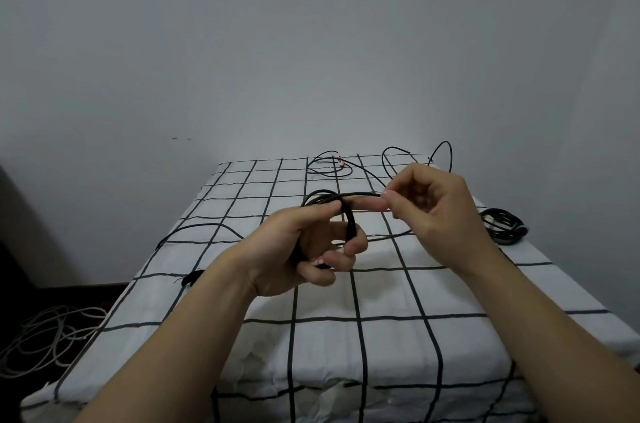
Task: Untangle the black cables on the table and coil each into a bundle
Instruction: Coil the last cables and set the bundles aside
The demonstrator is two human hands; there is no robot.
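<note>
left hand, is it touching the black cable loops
Touching. In the head view the left hand grips the black cable loops, fingers curled round them.

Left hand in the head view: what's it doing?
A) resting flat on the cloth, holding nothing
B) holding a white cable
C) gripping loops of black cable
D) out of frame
C: the left hand curls its fingers round several loops of the black cable, raised above the checked cloth, while the right hand pinches a strand of the same cable.
</note>
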